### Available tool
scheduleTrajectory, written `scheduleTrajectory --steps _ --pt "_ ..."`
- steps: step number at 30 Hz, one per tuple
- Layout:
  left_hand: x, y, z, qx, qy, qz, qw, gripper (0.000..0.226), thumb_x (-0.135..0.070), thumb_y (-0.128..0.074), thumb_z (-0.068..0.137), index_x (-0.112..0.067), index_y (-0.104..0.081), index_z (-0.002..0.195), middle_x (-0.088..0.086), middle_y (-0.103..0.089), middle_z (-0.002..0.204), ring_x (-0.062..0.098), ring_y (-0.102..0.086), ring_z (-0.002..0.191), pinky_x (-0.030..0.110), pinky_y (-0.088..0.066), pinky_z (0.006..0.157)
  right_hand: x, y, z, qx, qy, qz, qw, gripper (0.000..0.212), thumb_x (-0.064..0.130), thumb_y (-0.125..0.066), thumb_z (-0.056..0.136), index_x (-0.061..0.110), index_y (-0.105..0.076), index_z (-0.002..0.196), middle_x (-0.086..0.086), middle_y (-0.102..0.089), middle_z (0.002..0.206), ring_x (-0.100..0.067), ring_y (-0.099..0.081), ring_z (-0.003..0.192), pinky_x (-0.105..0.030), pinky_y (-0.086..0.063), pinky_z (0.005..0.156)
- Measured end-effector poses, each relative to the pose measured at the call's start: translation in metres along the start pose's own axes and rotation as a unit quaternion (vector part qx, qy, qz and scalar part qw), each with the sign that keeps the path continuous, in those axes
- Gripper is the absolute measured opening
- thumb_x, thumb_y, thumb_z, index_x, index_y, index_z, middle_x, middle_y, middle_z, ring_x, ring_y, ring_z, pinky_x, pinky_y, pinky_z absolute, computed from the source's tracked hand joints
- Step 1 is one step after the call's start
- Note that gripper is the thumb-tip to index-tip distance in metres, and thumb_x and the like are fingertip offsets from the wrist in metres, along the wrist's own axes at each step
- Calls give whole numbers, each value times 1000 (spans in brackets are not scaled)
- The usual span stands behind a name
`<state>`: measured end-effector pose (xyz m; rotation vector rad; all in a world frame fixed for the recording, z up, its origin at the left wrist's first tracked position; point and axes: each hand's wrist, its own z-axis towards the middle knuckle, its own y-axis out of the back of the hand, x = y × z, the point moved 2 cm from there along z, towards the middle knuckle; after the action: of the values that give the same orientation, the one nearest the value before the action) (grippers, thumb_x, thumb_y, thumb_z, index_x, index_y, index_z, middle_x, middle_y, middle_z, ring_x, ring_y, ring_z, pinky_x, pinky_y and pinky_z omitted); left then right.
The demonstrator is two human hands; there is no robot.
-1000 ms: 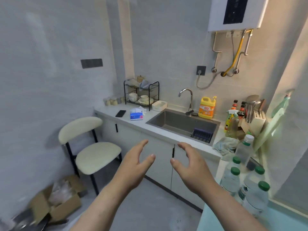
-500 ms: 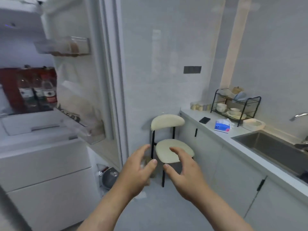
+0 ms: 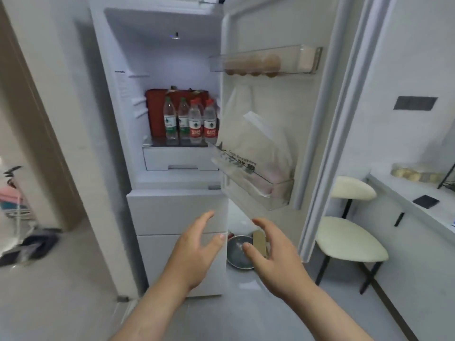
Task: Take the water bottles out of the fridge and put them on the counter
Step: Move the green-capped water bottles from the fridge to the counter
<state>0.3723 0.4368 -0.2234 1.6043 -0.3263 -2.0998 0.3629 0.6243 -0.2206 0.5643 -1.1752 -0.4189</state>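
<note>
While the water bottles [image 3: 190,120] stand clustered at the fridge shelf's [image 3: 156,144] front edge, right of middle, left hand [image 3: 194,252] and right hand [image 3: 273,262] hover empty, fingers [image 3: 206,218] spread; the bottles look full, so likely heavy, thin-walled, perhaps slick with cold, so grasp mid-body, at the label.

Right wall [image 3: 413,50]: pale grey tile, carrying a dark rectangular plate [image 3: 415,103]. Left wall [image 3: 46,102]: plain beige. Floor [image 3: 266,318]: light grey, glossy, with faint reflections. Furniture: one chair [image 3: 349,238], cream seat and backrest on black legs, standing just beside the white surface [image 3: 398,193] that runs along the right wall. Lighting soft and even.
</note>
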Motion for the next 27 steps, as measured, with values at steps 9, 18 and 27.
scheduleTrajectory --steps 9,18,27 --pt "77 130 36 -52 21 8 998 57 -41 -58 91 -30 -40 145 -24 -37 139 -4 -32 128 20 -26 106 76 -104 72 19 25 19 999 60 43 -60 91 33 -36 146 18 -39 145 -7 -35 136 -26 -32 104" --pt "125 188 95 -66 23 11 998 54 -33 -57 96 -31 -38 146 -23 -35 144 -7 -27 130 22 -23 110 107 -162 148 23 28 28 999 60 41 -60 92 32 -36 146 14 -39 150 -13 -37 138 -34 -35 110" --pt "165 191 207 -79 38 22 996 53 -35 -56 95 -37 -38 144 -28 -33 141 -6 -27 131 23 -23 112 81 -197 276 10 25 63 998 57 39 -61 92 35 -38 144 16 -40 148 -12 -39 136 -34 -37 108"
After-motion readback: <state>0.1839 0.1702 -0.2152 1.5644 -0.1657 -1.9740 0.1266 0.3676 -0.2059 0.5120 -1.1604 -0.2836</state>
